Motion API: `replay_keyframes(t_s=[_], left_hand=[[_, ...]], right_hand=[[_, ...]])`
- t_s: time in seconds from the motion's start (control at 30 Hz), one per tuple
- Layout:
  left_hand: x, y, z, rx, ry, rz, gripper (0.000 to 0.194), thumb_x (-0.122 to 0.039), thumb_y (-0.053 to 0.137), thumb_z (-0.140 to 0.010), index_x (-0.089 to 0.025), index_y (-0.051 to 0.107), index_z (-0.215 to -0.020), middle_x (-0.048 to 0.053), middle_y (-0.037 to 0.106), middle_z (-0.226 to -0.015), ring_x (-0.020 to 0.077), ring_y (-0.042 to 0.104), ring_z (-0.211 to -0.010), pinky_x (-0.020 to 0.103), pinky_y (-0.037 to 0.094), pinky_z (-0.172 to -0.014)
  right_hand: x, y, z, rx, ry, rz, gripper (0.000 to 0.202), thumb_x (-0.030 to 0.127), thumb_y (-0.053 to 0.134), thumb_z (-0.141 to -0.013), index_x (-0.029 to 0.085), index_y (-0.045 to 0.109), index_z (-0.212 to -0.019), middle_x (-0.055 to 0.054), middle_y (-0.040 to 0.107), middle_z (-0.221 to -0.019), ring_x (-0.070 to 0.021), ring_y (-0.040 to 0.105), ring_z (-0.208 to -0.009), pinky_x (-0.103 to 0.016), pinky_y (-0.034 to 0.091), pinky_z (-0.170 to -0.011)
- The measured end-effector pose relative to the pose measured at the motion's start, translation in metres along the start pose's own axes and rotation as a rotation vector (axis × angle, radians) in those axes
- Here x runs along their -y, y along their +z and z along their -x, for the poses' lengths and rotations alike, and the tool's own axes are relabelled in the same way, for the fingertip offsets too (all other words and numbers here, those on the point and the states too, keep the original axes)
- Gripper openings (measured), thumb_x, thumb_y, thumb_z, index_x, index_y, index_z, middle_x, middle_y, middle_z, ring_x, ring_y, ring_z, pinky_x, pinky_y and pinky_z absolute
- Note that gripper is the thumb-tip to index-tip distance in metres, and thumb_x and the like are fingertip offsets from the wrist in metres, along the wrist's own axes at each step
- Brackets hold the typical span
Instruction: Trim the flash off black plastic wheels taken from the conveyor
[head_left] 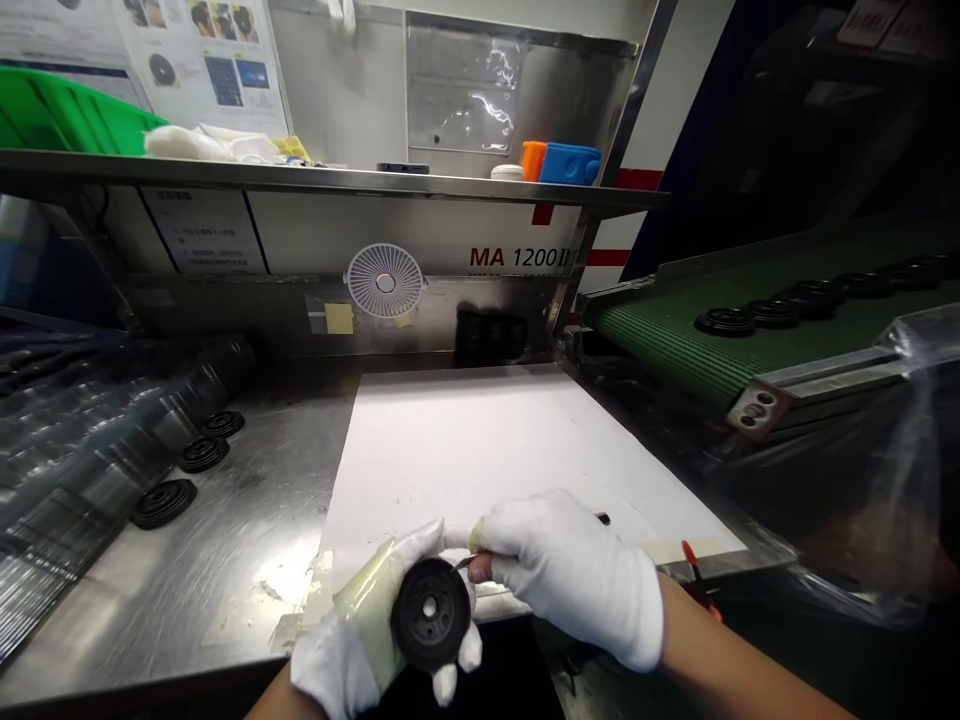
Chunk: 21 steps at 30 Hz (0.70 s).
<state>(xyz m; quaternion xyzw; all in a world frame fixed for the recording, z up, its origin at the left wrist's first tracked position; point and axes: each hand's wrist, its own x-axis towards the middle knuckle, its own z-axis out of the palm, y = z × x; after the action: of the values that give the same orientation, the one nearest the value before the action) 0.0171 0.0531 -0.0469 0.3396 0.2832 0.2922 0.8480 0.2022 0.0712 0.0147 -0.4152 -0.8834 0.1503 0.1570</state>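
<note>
My left hand (352, 640), in a white glove with tape over the thumb, holds a round black plastic disc (430, 613) with a centre hole, facing me at the table's near edge. My right hand (574, 575), also in a white glove, grips a thin dark tool (604, 518) whose tip rests at the disc's upper right rim. Both hands meet over the front edge of a white sheet (465, 450) lying on the steel table (225, 540).
Three black discs (163, 502) lie on the table's left beside stacked parts wrapped in plastic (90, 440). A green conveyor belt (675, 340) at right carries several discs (772, 312). A small white fan (385, 281) sits at the back under a shelf (330, 180). Red-handled cutters (694, 570) lie right.
</note>
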Motion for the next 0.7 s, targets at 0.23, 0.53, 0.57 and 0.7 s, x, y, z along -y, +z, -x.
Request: replay_keyframes(t_s=[0.23, 0.53, 0.57, 0.7], left_hand=[[-0.001, 0.001, 0.001, -0.049, 0.029, 0.028, 0.056, -0.052, 0.031, -0.089, -0.013, 0.046, -0.127, 0.016, 0.067, -0.070, 0.0190, 0.060, -0.047, 0.025, 0.042, -0.044], [-0.011, 0.004, -0.011, -0.144, -0.024, 0.221, 0.055, -0.054, 0.041, -0.085, -0.011, 0.050, -0.119, 0.013, 0.061, -0.077, 0.0249, 0.063, -0.063, 0.028, 0.047, -0.042], [-0.012, 0.005, -0.012, -0.147, -0.024, 0.231, 0.055, -0.054, 0.041, -0.085, -0.011, 0.051, -0.119, 0.013, 0.061, -0.076, 0.0243, 0.062, -0.062, 0.028, 0.047, -0.042], [-0.010, 0.006, -0.015, -0.129, -0.009, 0.259, 0.055, -0.055, 0.039, -0.086, -0.012, 0.051, -0.118, 0.012, 0.060, -0.075, 0.0238, 0.062, -0.061, 0.027, 0.047, -0.041]], right_hand=[[0.000, -0.021, 0.009, 0.179, 0.177, -0.090, 0.013, 0.025, 0.065, -0.074, 0.023, 0.067, -0.062, 0.009, 0.049, -0.047, -0.0058, 0.041, -0.044, -0.019, 0.021, -0.042], [-0.033, -0.007, 0.055, -0.005, 0.444, -0.305, 0.029, 0.043, 0.041, -0.089, 0.023, 0.054, -0.073, 0.001, 0.056, -0.070, -0.0143, 0.051, -0.067, -0.025, 0.040, -0.062], [-0.037, 0.002, 0.064, -0.075, 0.495, -0.360, 0.029, 0.046, 0.041, -0.088, 0.023, 0.054, -0.076, 0.000, 0.057, -0.074, -0.0161, 0.053, -0.070, -0.027, 0.042, -0.066], [-0.053, 0.053, 0.098, -0.120, 0.751, -0.860, 0.040, 0.060, 0.048, -0.080, 0.021, 0.058, -0.080, -0.004, 0.058, -0.072, -0.0156, 0.054, -0.062, -0.028, 0.045, -0.059]])
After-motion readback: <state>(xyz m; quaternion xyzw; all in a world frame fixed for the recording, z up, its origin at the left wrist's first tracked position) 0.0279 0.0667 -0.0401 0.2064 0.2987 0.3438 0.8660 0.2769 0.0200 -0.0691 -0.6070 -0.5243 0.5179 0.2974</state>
